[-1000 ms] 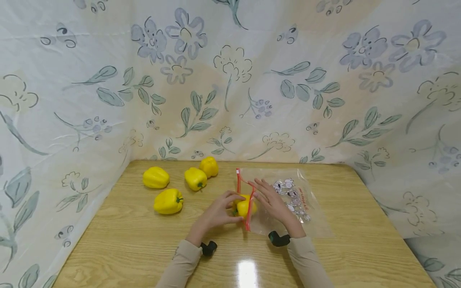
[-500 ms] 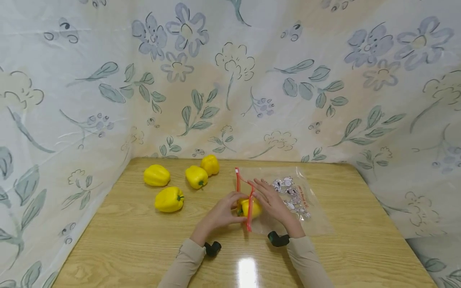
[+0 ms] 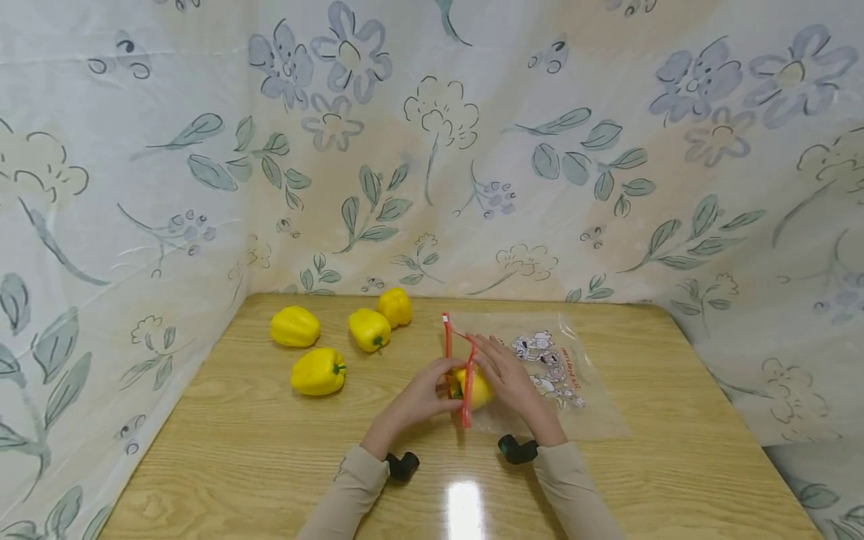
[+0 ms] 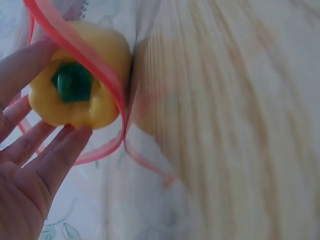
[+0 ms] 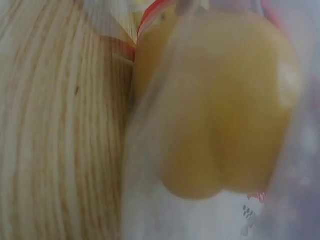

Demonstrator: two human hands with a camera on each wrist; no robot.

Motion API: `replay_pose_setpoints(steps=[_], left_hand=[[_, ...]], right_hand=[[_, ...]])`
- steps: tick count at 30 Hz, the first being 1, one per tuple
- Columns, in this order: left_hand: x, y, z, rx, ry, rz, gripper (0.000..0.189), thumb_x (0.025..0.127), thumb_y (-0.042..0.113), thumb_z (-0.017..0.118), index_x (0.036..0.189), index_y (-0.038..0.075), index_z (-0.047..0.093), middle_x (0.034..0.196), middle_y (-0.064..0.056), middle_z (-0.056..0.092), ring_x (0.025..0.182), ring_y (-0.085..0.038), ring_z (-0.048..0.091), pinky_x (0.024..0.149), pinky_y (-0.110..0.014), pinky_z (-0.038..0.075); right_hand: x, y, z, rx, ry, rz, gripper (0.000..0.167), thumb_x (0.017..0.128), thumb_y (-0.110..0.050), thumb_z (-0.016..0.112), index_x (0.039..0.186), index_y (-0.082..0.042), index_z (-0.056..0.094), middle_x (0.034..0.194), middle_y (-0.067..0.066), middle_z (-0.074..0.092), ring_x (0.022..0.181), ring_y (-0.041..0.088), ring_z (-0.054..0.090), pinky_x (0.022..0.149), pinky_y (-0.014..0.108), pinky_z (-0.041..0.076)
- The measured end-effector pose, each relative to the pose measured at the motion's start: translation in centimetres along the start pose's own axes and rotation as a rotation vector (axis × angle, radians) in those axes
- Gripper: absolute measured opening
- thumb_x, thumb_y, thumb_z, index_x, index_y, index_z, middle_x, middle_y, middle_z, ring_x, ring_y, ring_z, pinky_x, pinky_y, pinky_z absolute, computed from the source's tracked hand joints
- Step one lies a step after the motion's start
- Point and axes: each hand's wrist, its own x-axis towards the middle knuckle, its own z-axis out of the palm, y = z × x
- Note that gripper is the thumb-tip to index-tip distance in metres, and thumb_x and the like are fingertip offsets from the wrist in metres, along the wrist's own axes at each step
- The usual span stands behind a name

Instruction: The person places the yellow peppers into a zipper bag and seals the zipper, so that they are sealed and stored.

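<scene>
A yellow bell pepper (image 3: 478,388) lies mostly inside a clear zip bag (image 3: 594,412), its green stem (image 4: 75,82) facing the bag's mouth. My left hand (image 3: 421,394) holds the pepper at its stem end, thumb and fingers spread around it inside the red zip rim (image 4: 80,45). My right hand (image 3: 509,375) pinches the raised upper rim near its middle, so the mouth gapes. Through the hazy plastic, the right wrist view shows the pepper's lobed bottom (image 5: 225,140); that hand's fingers are largely hidden there.
On the left of the wooden table (image 3: 223,465) lie more yellow peppers: one far left (image 3: 295,326), one nearer me (image 3: 319,371), and a touching pair, front (image 3: 369,330) and back (image 3: 394,307). A flower-patterned cloth (image 3: 378,225) hangs behind and beside the table.
The pepper has slid rightward through the mouth, deeper into the bag, with my left hand following it. My right hand stays at the rim. The head view has shifted slightly.
</scene>
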Motion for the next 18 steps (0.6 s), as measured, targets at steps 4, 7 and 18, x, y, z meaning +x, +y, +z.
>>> replay_pose_setpoints(steps=[4,7,18], left_hand=[[0.02,-0.28,0.09,-0.053,0.006,-0.021,0.056,0.081,0.023,0.072,0.131,0.02,0.048,0.129,0.004,0.051,0.11,-0.014,0.052,0.094,-0.031,0.048],[0.08,-0.35,0.14,-0.094,0.002,-0.024,0.054,0.081,0.021,0.071,0.13,0.019,0.049,0.127,0.002,0.052,0.11,-0.015,0.053,0.09,-0.029,0.05],[0.67,-1.04,0.69,-0.27,-0.05,-0.007,0.049,0.085,0.009,0.066,0.131,0.012,0.047,0.132,-0.005,0.051,0.118,-0.022,0.051,0.093,-0.032,0.048]], right_hand=[[-0.02,-0.13,0.0,0.009,0.009,0.02,0.04,0.098,-0.032,0.045,0.138,-0.028,0.044,0.14,0.008,0.047,0.131,0.043,0.034,0.1,0.068,0.025],[-0.04,-0.15,0.02,0.017,0.012,0.026,0.04,0.098,-0.033,0.044,0.138,-0.03,0.044,0.14,0.006,0.046,0.131,0.042,0.034,0.098,0.069,0.026],[-0.07,-0.07,0.08,0.051,0.035,0.019,0.039,0.098,-0.032,0.044,0.137,-0.029,0.045,0.139,0.007,0.048,0.131,0.041,0.034,0.1,0.067,0.026]])
